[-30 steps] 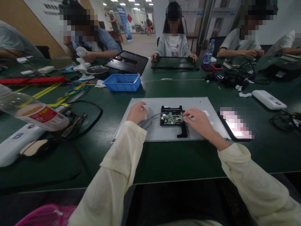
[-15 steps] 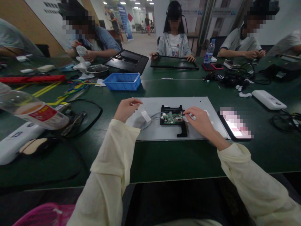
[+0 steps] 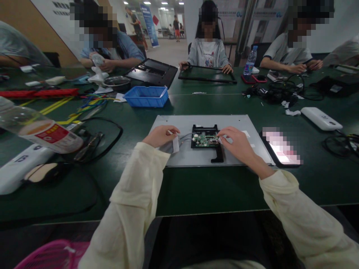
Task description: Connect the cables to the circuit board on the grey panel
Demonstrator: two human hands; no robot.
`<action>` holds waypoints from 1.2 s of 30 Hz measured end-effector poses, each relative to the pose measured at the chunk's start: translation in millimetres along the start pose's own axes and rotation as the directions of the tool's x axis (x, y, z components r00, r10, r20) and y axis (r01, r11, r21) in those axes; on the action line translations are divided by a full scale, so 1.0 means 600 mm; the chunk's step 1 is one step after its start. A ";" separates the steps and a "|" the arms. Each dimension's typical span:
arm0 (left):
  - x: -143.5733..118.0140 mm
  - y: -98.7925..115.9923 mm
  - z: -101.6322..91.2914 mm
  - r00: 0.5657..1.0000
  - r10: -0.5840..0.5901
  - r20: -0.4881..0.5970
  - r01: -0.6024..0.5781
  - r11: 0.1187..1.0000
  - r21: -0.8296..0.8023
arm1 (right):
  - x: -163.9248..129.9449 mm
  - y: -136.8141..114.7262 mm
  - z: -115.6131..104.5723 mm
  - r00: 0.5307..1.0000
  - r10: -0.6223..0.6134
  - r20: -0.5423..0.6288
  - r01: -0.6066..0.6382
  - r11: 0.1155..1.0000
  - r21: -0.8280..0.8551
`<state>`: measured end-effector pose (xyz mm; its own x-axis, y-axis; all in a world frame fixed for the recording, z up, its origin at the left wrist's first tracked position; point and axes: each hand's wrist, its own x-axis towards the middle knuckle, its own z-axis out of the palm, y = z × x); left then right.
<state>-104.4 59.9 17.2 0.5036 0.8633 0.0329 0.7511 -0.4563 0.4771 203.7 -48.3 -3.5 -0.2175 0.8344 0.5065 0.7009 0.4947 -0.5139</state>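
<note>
1. You have a blue tray (image 3: 146, 96) on the green tabletop (image 3: 196, 186), beyond the grey panel.
2. To your left lies a clear bottle (image 3: 39, 129) with a red label, on its side, beside a loop of black cable (image 3: 109, 129).
3. To your right, a phone (image 3: 280, 146) lies with its screen lit, just beside the panel.
4. Farther right rests a white box (image 3: 321, 118).
5. Across from you, a person in a striped top holds a black frame (image 3: 206, 74).
6. A water bottle (image 3: 249, 61) stands upright near that frame.
7. A pink basket (image 3: 53, 256) sits at your lower left.
</note>
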 end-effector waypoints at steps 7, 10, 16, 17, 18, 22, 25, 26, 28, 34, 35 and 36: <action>-0.006 0.009 -0.009 0.976 0.007 -0.216 0.000 0.999 0.035 | -0.001 -0.038 0.000 0.996 -0.090 -0.010 0.090 0.996 -0.004; -0.012 0.026 -0.014 0.991 0.053 -0.124 -0.053 0.999 0.003 | -0.003 -0.047 0.004 0.990 -0.133 0.034 0.134 0.991 -0.007; -0.016 0.034 -0.011 0.992 0.094 0.079 -0.090 0.994 -0.055 | -0.006 -0.052 0.012 0.976 -0.200 0.084 0.209 0.972 -0.111; -0.016 0.031 -0.011 0.992 0.085 0.096 -0.079 0.995 -0.069 | -0.006 -0.057 0.013 0.969 -0.227 0.101 0.240 0.961 -0.137; -0.017 0.028 -0.011 0.990 0.075 0.118 -0.065 0.994 -0.087 | -0.005 -0.063 0.016 0.958 -0.257 0.125 0.275 0.948 -0.160; -0.020 0.016 -0.008 0.980 0.044 0.192 -0.013 0.987 -0.159 | 0.002 -0.095 0.034 0.898 -0.364 0.245 0.413 0.891 -0.189; -0.021 0.011 -0.003 0.981 0.036 0.193 -0.004 0.987 -0.162 | 0.013 -0.115 0.055 0.860 -0.413 0.301 0.471 0.869 -0.151; -0.021 0.010 -0.002 0.980 0.039 0.195 -0.007 0.987 -0.160 | 0.018 -0.120 0.063 0.850 -0.424 0.312 0.481 0.866 -0.134; -0.021 0.010 0.000 0.978 0.045 0.201 -0.014 0.988 -0.153 | 0.026 -0.128 0.078 0.831 -0.444 0.335 0.502 0.859 -0.106; -0.022 0.016 -0.003 0.979 0.028 0.201 -0.001 0.991 -0.132 | 0.041 -0.135 0.120 0.766 -0.506 0.396 0.575 0.815 -0.070; -0.022 0.016 -0.004 0.980 0.029 0.199 -0.003 0.992 -0.130 | 0.041 -0.135 0.125 0.763 -0.507 0.401 0.575 0.815 -0.065; -0.021 0.016 -0.004 0.980 0.033 0.196 -0.007 0.992 -0.129 | 0.040 -0.134 0.128 0.763 -0.505 0.403 0.573 0.817 -0.060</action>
<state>-104.5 44.9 23.7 0.6019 0.7889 -0.1241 0.6858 -0.4310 0.5865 90.0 -49.5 -3.4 -0.7939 0.4848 0.3671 0.4890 0.8678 -0.0885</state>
